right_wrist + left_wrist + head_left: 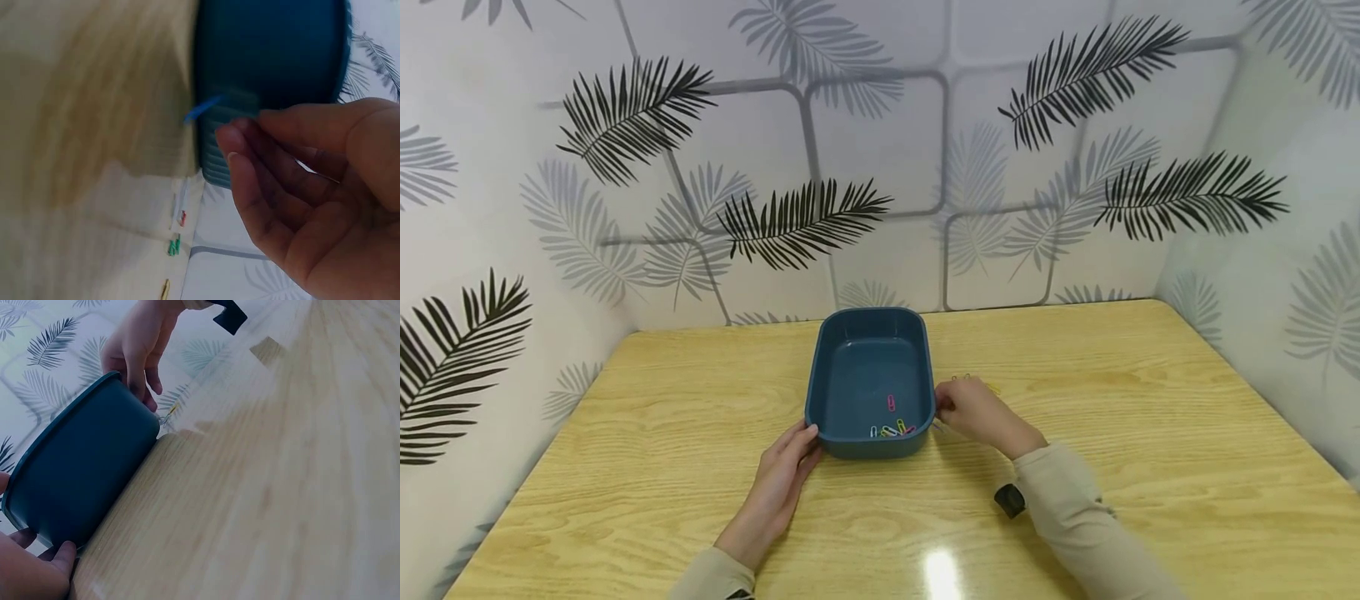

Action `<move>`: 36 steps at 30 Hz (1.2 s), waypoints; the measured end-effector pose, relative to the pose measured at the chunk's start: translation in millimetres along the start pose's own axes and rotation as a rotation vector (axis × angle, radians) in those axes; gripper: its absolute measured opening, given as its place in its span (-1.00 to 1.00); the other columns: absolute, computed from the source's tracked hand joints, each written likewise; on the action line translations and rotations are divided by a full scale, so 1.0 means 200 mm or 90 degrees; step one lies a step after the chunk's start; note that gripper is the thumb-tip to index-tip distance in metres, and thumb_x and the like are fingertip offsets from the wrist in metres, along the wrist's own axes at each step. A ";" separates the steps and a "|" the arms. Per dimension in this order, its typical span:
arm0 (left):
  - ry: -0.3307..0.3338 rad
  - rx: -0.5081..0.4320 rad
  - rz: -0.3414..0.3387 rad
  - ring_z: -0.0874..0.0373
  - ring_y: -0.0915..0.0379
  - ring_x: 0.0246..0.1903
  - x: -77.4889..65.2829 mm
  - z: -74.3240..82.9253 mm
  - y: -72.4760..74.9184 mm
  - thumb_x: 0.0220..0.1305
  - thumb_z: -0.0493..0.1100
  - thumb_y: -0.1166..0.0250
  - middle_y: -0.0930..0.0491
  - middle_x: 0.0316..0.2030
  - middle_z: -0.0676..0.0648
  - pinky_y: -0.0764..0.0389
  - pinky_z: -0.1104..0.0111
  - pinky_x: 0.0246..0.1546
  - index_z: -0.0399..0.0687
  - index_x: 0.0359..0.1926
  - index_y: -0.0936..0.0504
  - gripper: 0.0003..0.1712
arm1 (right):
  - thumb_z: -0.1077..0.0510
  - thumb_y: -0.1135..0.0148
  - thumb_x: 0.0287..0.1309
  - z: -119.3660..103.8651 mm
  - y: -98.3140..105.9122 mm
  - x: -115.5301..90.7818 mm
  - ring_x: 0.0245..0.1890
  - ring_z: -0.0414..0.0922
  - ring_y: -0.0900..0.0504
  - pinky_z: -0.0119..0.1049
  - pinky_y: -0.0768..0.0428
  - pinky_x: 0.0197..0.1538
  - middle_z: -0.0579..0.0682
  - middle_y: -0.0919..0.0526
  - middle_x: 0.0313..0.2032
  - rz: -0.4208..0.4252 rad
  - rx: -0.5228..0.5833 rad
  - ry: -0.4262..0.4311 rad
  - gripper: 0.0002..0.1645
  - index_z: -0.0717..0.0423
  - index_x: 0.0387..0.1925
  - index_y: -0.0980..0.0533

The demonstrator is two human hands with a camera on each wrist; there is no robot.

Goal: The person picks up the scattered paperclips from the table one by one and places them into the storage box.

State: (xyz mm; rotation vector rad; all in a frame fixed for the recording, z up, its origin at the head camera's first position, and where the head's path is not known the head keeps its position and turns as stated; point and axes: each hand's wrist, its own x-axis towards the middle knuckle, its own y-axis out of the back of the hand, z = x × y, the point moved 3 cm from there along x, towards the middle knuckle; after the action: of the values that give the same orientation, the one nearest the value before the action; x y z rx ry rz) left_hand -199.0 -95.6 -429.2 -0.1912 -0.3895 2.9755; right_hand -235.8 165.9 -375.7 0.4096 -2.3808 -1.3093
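Observation:
A dark blue plastic bin rests on the wooden table, several coloured paper clips lying near its front wall and a pink paper clip farther in. My left hand holds the bin's front left corner, thumb over the rim and fingers against the outer wall. Beside the right wall is my right hand, fingers loosely bent and pointing toward the bin. In the right wrist view, a blurred blue paper clip shows apart from the right fingertips, close to the bin's outer wall.
Several more paper clips lie on the table beyond the right hand, among them a yellow one and green ones. The wooden table backs onto a leaf-patterned wall. A black strap piece hangs by the right sleeve.

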 end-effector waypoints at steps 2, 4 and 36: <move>-0.001 0.000 -0.001 -0.10 -0.04 0.37 0.00 0.00 0.00 0.47 -0.14 -0.07 -0.08 0.40 -0.35 -0.21 0.21 0.37 -0.43 0.43 -0.07 -0.31 | 0.43 -0.25 0.11 0.00 -0.01 0.00 -0.51 -0.26 -0.53 -0.38 -0.59 -0.40 -0.08 -0.64 -0.52 -0.003 -0.004 0.008 -0.87 0.21 -0.45 -0.64; -0.002 -0.001 -0.002 -0.10 -0.04 0.37 0.00 0.00 0.00 0.47 -0.14 -0.07 -0.09 0.39 -0.34 -0.21 0.22 0.37 -0.43 0.42 -0.07 -0.32 | 0.44 -0.25 0.10 -0.01 -0.01 0.00 -0.51 -0.27 -0.54 -0.38 -0.60 -0.40 -0.05 -0.65 -0.52 -0.004 0.002 0.012 -0.86 0.22 -0.45 -0.64; 0.001 -0.003 0.007 -0.10 -0.07 0.36 0.01 0.00 0.01 0.48 -0.16 -0.05 -0.11 0.39 -0.33 -0.24 0.22 0.35 -0.42 0.41 -0.11 -0.36 | 0.47 -0.38 -0.10 0.01 -0.06 -0.02 -0.46 -0.15 -0.57 -0.34 -0.63 -0.37 -0.06 -0.63 -0.55 -0.124 -0.107 -0.004 -0.83 0.19 -0.60 -0.63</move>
State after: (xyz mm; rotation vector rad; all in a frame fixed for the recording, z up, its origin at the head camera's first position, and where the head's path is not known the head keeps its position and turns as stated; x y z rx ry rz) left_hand -201.5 -97.4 -430.4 -0.1972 -0.3970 2.9851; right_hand -231.6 162.9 -388.3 0.5998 -2.2595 -1.5836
